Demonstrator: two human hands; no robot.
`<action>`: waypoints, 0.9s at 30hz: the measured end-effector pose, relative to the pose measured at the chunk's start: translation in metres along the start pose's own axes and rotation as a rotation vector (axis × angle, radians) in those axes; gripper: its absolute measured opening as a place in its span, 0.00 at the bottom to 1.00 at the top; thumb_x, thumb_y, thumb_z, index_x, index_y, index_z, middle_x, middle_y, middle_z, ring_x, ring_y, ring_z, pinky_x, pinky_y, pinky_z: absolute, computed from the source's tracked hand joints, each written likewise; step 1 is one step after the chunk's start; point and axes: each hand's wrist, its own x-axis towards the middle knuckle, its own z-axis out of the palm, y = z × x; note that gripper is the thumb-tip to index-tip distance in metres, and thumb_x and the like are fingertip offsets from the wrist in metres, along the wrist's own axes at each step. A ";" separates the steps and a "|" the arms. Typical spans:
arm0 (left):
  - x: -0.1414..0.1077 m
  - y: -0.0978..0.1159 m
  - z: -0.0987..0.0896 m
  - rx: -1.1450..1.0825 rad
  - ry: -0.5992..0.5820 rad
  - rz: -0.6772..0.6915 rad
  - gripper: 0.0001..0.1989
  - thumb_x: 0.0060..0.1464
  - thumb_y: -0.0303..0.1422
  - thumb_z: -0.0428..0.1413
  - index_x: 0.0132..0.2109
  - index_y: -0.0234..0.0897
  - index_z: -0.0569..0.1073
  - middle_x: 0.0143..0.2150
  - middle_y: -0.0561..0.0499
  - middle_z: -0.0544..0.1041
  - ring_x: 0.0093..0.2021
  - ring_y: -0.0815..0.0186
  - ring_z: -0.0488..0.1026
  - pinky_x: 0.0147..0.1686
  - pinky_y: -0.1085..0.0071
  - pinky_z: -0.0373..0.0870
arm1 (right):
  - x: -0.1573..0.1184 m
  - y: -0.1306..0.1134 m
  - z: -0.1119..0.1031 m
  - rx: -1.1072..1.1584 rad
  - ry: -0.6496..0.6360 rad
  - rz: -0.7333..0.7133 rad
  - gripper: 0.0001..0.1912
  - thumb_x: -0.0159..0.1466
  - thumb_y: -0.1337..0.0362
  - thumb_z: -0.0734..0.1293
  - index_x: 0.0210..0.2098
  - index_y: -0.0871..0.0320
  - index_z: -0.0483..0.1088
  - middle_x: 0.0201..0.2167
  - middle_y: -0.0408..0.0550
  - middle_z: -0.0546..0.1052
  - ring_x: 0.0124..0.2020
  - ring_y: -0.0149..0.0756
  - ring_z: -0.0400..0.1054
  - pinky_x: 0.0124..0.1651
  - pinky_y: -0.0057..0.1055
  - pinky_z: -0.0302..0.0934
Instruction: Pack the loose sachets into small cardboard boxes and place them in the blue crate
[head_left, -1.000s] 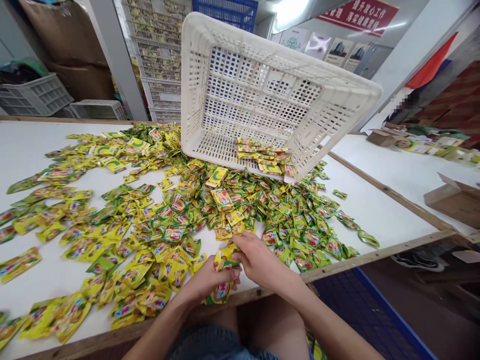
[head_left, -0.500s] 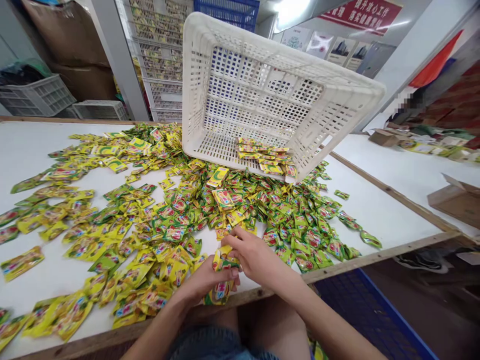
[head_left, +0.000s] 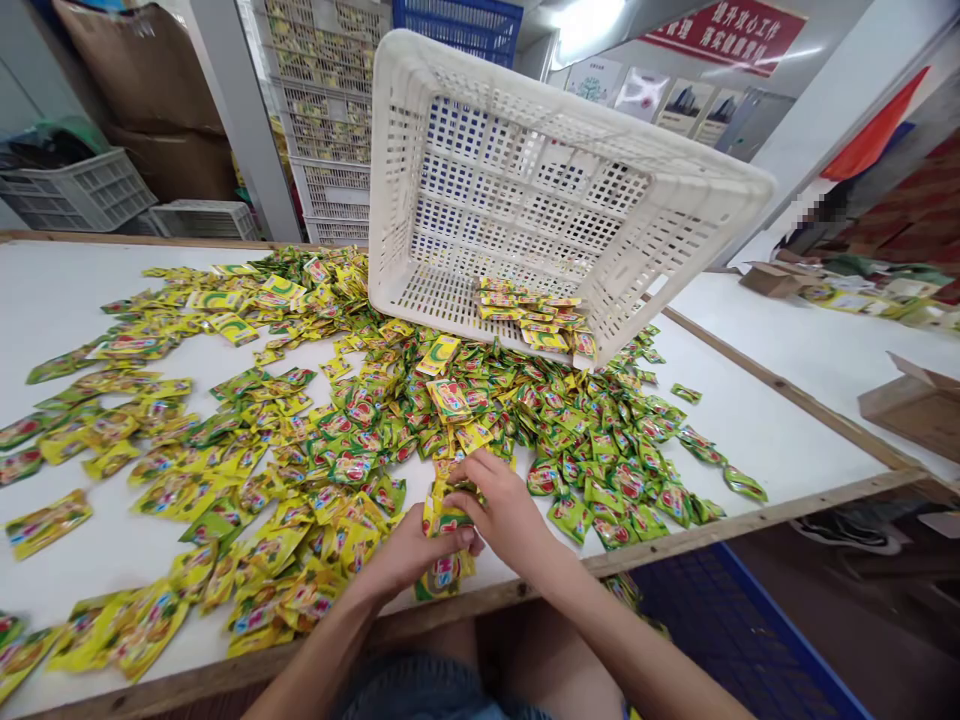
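Note:
Close to the table's front edge, my left hand (head_left: 421, 548) is closed around a small yellow-and-green printed packet (head_left: 444, 574), its thumb lying across the front. My right hand (head_left: 501, 505) curls its fingers over the top of the same yellow packaging; the fingertips are partly hidden, so whether one or several packets are held there is unclear. Loose green-and-yellow packets (head_left: 360, 465) lie all around the hands. Just beyond them are a few flat yellow packets (head_left: 450, 398).
A white plastic crate (head_left: 525, 210) stands tipped on its side behind the heap, with stacked yellow packets (head_left: 544, 318) in it. The white table (head_left: 765, 410) has a wooden edge (head_left: 750, 525). Beneath it is a blue crate (head_left: 720, 640). An open cardboard box (head_left: 911, 400) sits at right.
My right hand has shifted slightly and its fingers have lowered over the packet's top. The left hand keeps its hold. The whole view has moved a little.

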 end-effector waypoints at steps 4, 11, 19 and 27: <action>0.002 -0.007 -0.003 0.112 0.160 0.150 0.12 0.41 0.27 0.60 0.37 0.34 0.71 0.38 0.51 0.75 0.41 0.63 0.69 0.43 0.70 0.65 | -0.013 0.002 0.020 0.038 0.085 -0.015 0.03 0.56 0.69 0.68 0.31 0.57 0.71 0.41 0.49 0.67 0.45 0.39 0.59 0.48 0.37 0.54; -0.001 -0.023 -0.013 0.111 0.191 0.120 0.12 0.40 0.27 0.59 0.36 0.33 0.69 0.33 0.52 0.74 0.36 0.65 0.70 0.38 0.73 0.65 | -0.022 0.006 0.033 0.054 -0.084 0.111 0.10 0.61 0.61 0.64 0.25 0.56 0.74 0.43 0.49 0.69 0.47 0.42 0.58 0.48 0.40 0.52; -0.016 -0.033 -0.003 -0.062 0.504 0.213 0.27 0.46 0.34 0.59 0.49 0.43 0.51 0.41 0.49 0.75 0.39 0.63 0.73 0.41 0.67 0.67 | -0.029 0.021 0.036 0.458 -0.067 0.248 0.11 0.60 0.63 0.64 0.43 0.55 0.64 0.35 0.45 0.71 0.36 0.34 0.66 0.42 0.33 0.59; -0.021 -0.033 -0.011 0.254 0.461 0.227 0.09 0.49 0.36 0.56 0.35 0.35 0.68 0.30 0.52 0.72 0.34 0.65 0.70 0.35 0.73 0.66 | -0.040 0.025 0.054 0.528 0.048 0.243 0.05 0.60 0.65 0.63 0.35 0.57 0.70 0.30 0.44 0.71 0.34 0.32 0.64 0.39 0.28 0.59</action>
